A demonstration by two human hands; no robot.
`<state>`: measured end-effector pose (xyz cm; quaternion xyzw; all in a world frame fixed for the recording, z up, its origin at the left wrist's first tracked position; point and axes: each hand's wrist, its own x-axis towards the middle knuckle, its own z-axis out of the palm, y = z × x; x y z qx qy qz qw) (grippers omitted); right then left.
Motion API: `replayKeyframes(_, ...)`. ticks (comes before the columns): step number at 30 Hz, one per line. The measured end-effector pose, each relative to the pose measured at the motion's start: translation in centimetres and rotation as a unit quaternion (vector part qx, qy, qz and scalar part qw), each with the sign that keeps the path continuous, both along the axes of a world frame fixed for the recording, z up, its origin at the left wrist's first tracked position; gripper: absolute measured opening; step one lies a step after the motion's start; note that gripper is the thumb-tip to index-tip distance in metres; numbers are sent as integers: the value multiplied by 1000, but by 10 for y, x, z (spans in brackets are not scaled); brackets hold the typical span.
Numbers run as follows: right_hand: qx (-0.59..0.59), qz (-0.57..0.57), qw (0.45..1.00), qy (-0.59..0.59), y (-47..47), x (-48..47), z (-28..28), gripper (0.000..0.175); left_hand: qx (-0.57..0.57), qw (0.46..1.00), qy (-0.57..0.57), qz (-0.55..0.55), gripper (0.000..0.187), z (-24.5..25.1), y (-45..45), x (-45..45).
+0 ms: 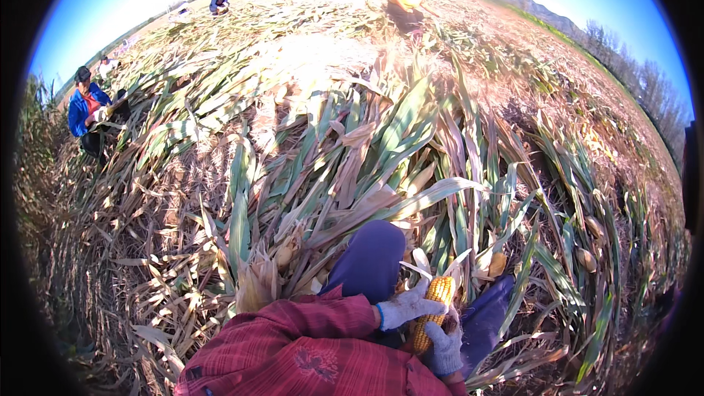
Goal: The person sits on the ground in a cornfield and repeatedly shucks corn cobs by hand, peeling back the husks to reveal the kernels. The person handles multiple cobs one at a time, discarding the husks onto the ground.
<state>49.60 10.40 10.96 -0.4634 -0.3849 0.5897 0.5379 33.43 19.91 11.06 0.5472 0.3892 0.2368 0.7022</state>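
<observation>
A yellow ear of corn (440, 292), its kernels bare along much of its length, slants between my two hands in front of my lap. My left hand (406, 307), in a pale knit work glove with a blue cuff edge, reaches across the ear's middle with its fingers on the kernels. Lower down, my right hand (444, 345), gloved alike, grips the ear near its lower end. Pale strips of husk (422, 262) stick out beside the upper end. Some brownish silk or husk lies by the right fingers, partly hidden.
Cut corn stalks with long leaves (352, 176) cover the ground ahead. A partly husked ear (496, 265) lies beyond my right knee, and dry husks (256, 286) lie left of my left knee (377, 247). A person in blue (82, 110) and one in yellow (407, 0) work farther off.
</observation>
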Motion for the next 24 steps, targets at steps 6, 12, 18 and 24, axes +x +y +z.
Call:
replayKeyframes(6,15,-1,1000,7,2,6,14,24,399,903,-109,116,95,78,-9,-24)
replayKeyframes(12,-179,-91,969,144,-9,18,-4,19,755,623,43,199,65,208,145,-126)
replayKeyframes(18,-187,-76,972,123,-17,27,-30,31,642,677,206,296,45,272,230,-342)
replayKeyframes(24,-231,-52,969,66,5,33,-27,29,312,727,406,458,43,-24,85,-428)
